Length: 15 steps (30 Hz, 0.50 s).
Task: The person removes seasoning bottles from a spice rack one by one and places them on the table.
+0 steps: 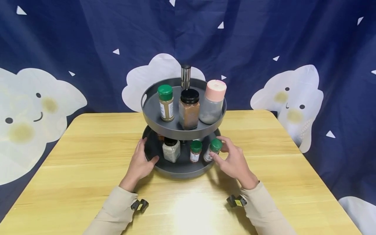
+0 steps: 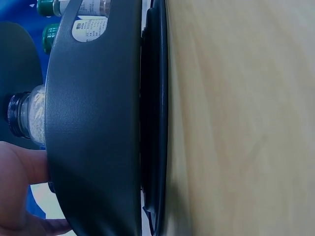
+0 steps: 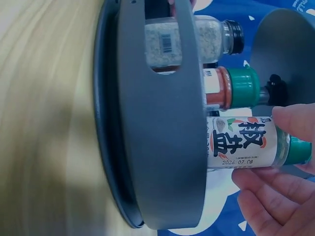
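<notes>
A dark grey two-tier turntable rack [image 1: 183, 175] stands on the table. My right hand [image 1: 235, 161] holds a green-capped spice jar [image 3: 243, 142] at the right front of the lower tier, thumb on one side and fingers on the other. The jar stands upright, its white label bearing Chinese characters. My left hand [image 1: 142, 163] rests on the lower tier's left rim, thumb and fingers spread along it. Between the hands on that tier are a black-capped jar of pale contents [image 1: 171, 150] and another small green-capped jar with reddish contents [image 1: 195, 152].
The upper tier [image 1: 176, 131] holds a green-capped shaker [image 1: 166, 103], a black-lidded jar of brown powder [image 1: 189, 110] and a pink-capped bottle [image 1: 213, 102]. A metal post [image 1: 185, 77] rises at its middle. Behind the wooden table [image 1: 97, 156] hangs a blue cloud-patterned curtain [image 1: 235, 39].
</notes>
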Motion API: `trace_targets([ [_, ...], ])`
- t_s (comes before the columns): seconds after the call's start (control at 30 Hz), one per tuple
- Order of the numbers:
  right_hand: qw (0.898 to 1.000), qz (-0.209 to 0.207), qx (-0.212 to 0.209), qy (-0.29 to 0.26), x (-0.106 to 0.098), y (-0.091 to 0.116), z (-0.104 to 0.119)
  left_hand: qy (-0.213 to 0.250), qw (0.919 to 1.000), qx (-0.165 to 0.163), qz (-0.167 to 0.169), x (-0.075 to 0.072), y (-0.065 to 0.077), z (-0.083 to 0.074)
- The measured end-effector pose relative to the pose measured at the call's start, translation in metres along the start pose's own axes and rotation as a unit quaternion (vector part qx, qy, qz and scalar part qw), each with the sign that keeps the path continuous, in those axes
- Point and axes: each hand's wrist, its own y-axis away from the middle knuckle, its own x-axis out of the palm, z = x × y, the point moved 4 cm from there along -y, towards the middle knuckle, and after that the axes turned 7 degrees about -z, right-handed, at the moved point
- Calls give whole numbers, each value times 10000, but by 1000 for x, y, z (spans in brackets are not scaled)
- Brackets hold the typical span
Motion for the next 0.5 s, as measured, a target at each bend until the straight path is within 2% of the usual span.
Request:
trace_targets([
  [0.23,9997,-218,-108,-38,-7,-4,1,-23,10000,5,48,1,0,1],
  [0.5,9997,-222,-102,-83,-10,-9,0,-24,10000,25,79,0,1,-1],
])
